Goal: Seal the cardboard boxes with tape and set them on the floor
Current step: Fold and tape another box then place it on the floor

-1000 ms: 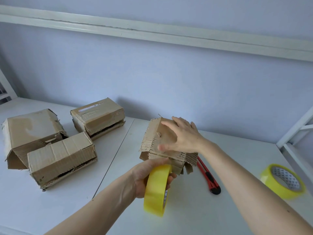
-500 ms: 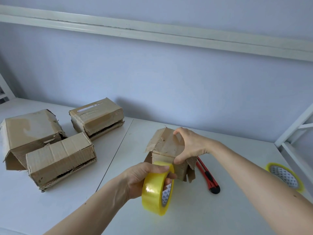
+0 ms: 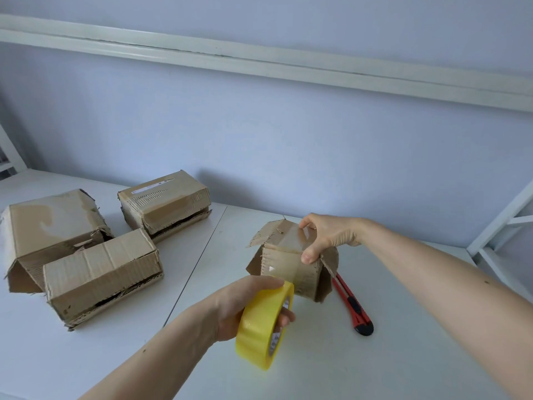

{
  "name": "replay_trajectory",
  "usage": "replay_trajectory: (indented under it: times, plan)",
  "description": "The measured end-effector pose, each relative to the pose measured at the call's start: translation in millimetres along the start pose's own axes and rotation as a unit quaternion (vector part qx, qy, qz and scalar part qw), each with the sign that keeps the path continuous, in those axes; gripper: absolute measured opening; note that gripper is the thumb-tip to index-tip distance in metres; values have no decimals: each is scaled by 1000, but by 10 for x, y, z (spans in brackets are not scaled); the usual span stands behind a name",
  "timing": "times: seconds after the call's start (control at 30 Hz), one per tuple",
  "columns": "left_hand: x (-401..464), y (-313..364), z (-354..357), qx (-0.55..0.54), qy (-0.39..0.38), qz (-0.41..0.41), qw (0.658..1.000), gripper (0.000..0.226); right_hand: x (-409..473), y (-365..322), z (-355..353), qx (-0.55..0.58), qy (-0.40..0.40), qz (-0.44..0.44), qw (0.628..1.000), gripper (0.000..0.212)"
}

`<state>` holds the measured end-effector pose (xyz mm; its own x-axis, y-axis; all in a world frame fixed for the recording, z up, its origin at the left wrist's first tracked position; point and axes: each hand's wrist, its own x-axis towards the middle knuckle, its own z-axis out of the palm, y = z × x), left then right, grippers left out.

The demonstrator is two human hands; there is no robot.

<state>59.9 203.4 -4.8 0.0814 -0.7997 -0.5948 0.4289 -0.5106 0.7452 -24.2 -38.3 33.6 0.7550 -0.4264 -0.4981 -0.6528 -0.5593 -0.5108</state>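
Yellow roll of clear packing tape (image 3: 264,327) sits gripped in the left hand (image 3: 245,307), just before the small worn cardboard box (image 3: 291,264) on the white table (image 3: 403,356). Right hand (image 3: 326,236) pinches the box's top, fingers now curled where earlier they lay flat.

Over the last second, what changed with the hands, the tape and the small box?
The right hand went from lying flat on the small box to pinching its top edge. The left hand drew the yellow tape roll down its front. The three boxes at left and the red knife stayed put.
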Motion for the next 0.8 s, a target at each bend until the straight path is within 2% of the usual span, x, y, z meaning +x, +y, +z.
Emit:
replay_trajectory:
  times: [0.1,0.23,0.3,0.5,0.6,0.67,0.73,0.8]
  plan:
    - [-22,-6,7,-9,-7,-25,1000,46,28,14,-82,35,-29,-4,999,104]
    - [49,20,92,-23,-3,-13,1000,37,64,61,-128,77,-53,2,996,80]
    - [83,21,111,-44,3,1,999,34,84,81,-152,85,-64,-3,994,81]
    - [132,-35,129,-76,14,18,997,33,-65,-26,-251,-22,-9,-43,999,70]
    - [155,-23,142,-72,12,24,997,34,-172,-195,-217,-69,-36,-38,996,59]
    - [161,-10,151,-69,11,28,997,33,-247,-366,-111,-106,-53,-5,993,79]
    - [153,0,158,-70,13,31,997,34,-300,-529,71,-147,-15,23,989,92]
    - [158,3,163,-74,15,32,997,37,-292,-583,336,-208,109,10,972,82]
